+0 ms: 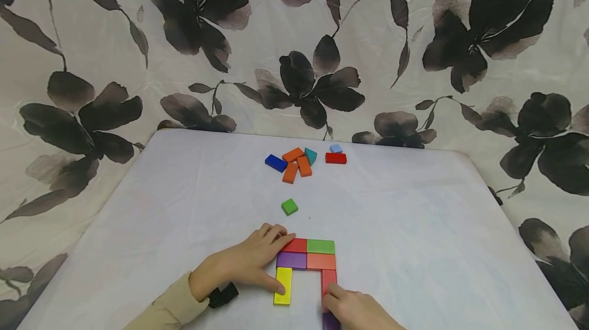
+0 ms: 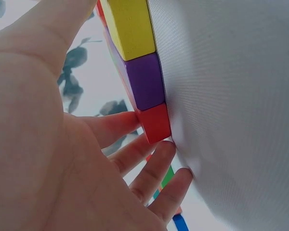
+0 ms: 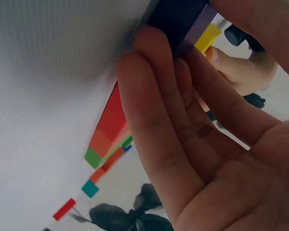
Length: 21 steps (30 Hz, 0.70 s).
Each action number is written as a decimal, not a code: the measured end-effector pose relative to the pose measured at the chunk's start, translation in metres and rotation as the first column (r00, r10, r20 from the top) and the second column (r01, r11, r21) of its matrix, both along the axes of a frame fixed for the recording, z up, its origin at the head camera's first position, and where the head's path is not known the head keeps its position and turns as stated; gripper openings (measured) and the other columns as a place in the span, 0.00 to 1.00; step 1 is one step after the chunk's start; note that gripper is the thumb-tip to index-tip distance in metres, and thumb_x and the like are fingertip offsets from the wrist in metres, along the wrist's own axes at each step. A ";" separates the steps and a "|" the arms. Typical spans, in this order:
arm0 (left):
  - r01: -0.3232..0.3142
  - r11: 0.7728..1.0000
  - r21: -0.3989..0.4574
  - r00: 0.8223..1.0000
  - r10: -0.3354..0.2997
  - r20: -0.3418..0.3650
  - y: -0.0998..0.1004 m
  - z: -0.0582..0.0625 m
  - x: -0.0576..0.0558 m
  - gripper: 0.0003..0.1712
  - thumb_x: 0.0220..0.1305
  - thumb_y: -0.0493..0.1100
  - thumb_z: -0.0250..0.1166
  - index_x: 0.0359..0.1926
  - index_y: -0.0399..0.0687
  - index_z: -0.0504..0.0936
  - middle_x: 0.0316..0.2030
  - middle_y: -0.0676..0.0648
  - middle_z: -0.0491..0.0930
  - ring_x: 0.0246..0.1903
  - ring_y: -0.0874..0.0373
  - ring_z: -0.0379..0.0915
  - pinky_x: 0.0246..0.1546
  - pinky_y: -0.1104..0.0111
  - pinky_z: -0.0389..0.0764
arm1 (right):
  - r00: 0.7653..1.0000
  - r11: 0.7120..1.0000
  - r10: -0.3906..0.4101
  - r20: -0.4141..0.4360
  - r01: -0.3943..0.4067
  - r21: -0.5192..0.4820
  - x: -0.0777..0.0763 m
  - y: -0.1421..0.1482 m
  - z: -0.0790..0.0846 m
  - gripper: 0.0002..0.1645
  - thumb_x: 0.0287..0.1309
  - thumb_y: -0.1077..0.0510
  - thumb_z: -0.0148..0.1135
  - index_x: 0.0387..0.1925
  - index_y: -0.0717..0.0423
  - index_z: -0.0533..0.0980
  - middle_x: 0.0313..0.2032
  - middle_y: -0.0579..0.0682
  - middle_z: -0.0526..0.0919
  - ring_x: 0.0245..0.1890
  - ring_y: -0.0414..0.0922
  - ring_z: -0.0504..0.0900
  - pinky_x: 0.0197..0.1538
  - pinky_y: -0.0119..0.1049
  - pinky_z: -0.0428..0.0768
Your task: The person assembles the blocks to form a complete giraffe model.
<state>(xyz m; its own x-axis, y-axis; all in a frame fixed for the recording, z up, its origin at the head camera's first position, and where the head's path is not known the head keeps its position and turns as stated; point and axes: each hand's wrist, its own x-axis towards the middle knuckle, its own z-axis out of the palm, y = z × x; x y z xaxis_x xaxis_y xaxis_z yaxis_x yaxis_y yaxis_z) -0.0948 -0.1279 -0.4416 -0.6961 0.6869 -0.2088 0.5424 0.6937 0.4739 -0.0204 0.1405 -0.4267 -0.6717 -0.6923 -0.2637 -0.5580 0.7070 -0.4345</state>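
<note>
Flat colored blocks form an arch on the table. Across its top lie a red block [image 1: 295,245] and a green block [image 1: 320,246], above a purple block [image 1: 292,261] and an orange-red block [image 1: 321,262]. My left hand [image 1: 250,258] spreads along the left side, thumb on the yellow block [image 1: 282,297] and fingertips at the red block's outer corner. On the right leg, a long red block [image 1: 329,278] meets a dark purple block [image 1: 331,321]. Bent fingers of my right hand [image 1: 361,309] pinch the dark purple block [image 3: 176,21], partly covering the joint.
A green cube [image 1: 289,207] lies beyond the arch. Farther back are several orange blocks [image 1: 293,154], a blue block [image 1: 276,162], a teal triangle [image 1: 311,155], a red block [image 1: 336,158] and a light blue piece [image 1: 336,148]. Floral cloth [image 1: 294,89] hangs behind the white table [image 1: 184,192].
</note>
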 end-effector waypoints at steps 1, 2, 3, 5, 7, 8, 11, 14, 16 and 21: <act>0.000 1.000 0.002 1.000 0.000 0.000 0.000 0.000 0.000 0.61 0.50 0.74 0.68 0.76 0.49 0.57 0.68 0.50 0.57 0.64 0.54 0.52 0.65 0.53 0.63 | 1.000 1.000 -0.008 0.007 0.008 0.001 0.000 0.000 0.000 0.23 0.53 0.36 0.71 0.35 0.49 0.79 0.31 0.35 0.69 0.24 0.29 0.67 0.32 0.23 0.73; 0.000 1.000 0.005 1.000 0.000 0.000 0.000 0.000 0.000 0.61 0.50 0.74 0.69 0.76 0.49 0.57 0.68 0.50 0.57 0.64 0.54 0.52 0.65 0.53 0.63 | 1.000 1.000 -0.017 0.016 0.017 0.001 0.000 -0.001 0.001 0.23 0.52 0.36 0.71 0.35 0.49 0.78 0.31 0.35 0.69 0.24 0.29 0.67 0.32 0.23 0.74; 0.000 1.000 0.008 1.000 0.000 0.000 0.000 0.000 0.000 0.61 0.50 0.73 0.69 0.76 0.49 0.57 0.68 0.51 0.57 0.64 0.54 0.52 0.65 0.54 0.63 | 0.999 1.000 -0.023 0.023 0.023 -0.001 -0.001 -0.001 0.001 0.24 0.52 0.35 0.71 0.36 0.49 0.78 0.31 0.35 0.69 0.25 0.29 0.67 0.33 0.23 0.74; 0.001 1.000 0.013 1.000 0.000 -0.003 0.000 0.000 0.001 0.61 0.50 0.73 0.69 0.76 0.49 0.57 0.68 0.51 0.57 0.64 0.55 0.52 0.65 0.54 0.63 | 0.998 0.999 -0.038 0.042 0.039 -0.013 -0.002 -0.001 0.002 0.26 0.50 0.34 0.72 0.37 0.48 0.78 0.31 0.34 0.69 0.26 0.30 0.68 0.35 0.24 0.76; 0.001 1.000 0.019 1.000 -0.001 -0.005 0.000 0.000 0.001 0.61 0.50 0.73 0.70 0.76 0.48 0.57 0.68 0.51 0.57 0.64 0.55 0.52 0.65 0.54 0.63 | 0.997 0.998 -0.055 0.061 0.056 -0.024 -0.003 -0.001 0.003 0.28 0.48 0.33 0.73 0.40 0.46 0.77 0.32 0.34 0.69 0.28 0.30 0.69 0.37 0.25 0.77; 0.001 1.000 0.021 1.000 -0.001 -0.006 0.000 0.000 0.001 0.61 0.50 0.72 0.70 0.76 0.48 0.57 0.68 0.51 0.57 0.64 0.55 0.52 0.65 0.54 0.63 | 0.996 0.998 -0.060 0.068 0.062 -0.029 -0.004 -0.001 0.003 0.29 0.47 0.32 0.73 0.41 0.46 0.77 0.33 0.34 0.69 0.29 0.30 0.69 0.37 0.26 0.77; 0.001 1.000 0.022 1.000 -0.001 -0.007 0.000 0.000 0.001 0.61 0.50 0.73 0.70 0.76 0.48 0.57 0.68 0.51 0.57 0.64 0.55 0.52 0.65 0.54 0.63 | 0.994 0.996 -0.075 0.082 0.078 -0.032 -0.007 -0.002 0.004 0.33 0.44 0.31 0.75 0.45 0.44 0.75 0.35 0.33 0.69 0.33 0.31 0.70 0.39 0.27 0.78; 0.000 1.000 0.020 1.000 0.000 -0.003 0.000 0.000 0.001 0.61 0.50 0.72 0.70 0.76 0.48 0.57 0.68 0.51 0.57 0.64 0.55 0.52 0.65 0.54 0.63 | 0.996 0.996 -0.076 0.055 0.078 -0.039 -0.008 -0.001 0.003 0.35 0.42 0.31 0.76 0.46 0.44 0.74 0.36 0.33 0.69 0.35 0.31 0.69 0.36 0.28 0.77; -0.001 1.000 0.018 1.000 0.001 0.001 0.000 0.000 0.001 0.61 0.50 0.72 0.70 0.76 0.48 0.56 0.68 0.51 0.57 0.64 0.55 0.52 0.65 0.54 0.63 | 0.996 0.996 -0.081 0.044 0.083 -0.046 -0.009 -0.001 0.003 0.36 0.40 0.32 0.77 0.46 0.43 0.73 0.37 0.34 0.68 0.36 0.32 0.69 0.35 0.28 0.76; -0.007 1.000 0.013 1.000 0.007 0.009 0.001 0.001 0.001 0.61 0.50 0.72 0.70 0.76 0.49 0.56 0.68 0.51 0.56 0.64 0.54 0.52 0.65 0.54 0.63 | 0.986 0.991 -0.127 0.106 0.131 -0.032 -0.013 -0.001 0.004 0.36 0.39 0.34 0.79 0.48 0.41 0.73 0.38 0.34 0.68 0.37 0.32 0.69 0.36 0.29 0.77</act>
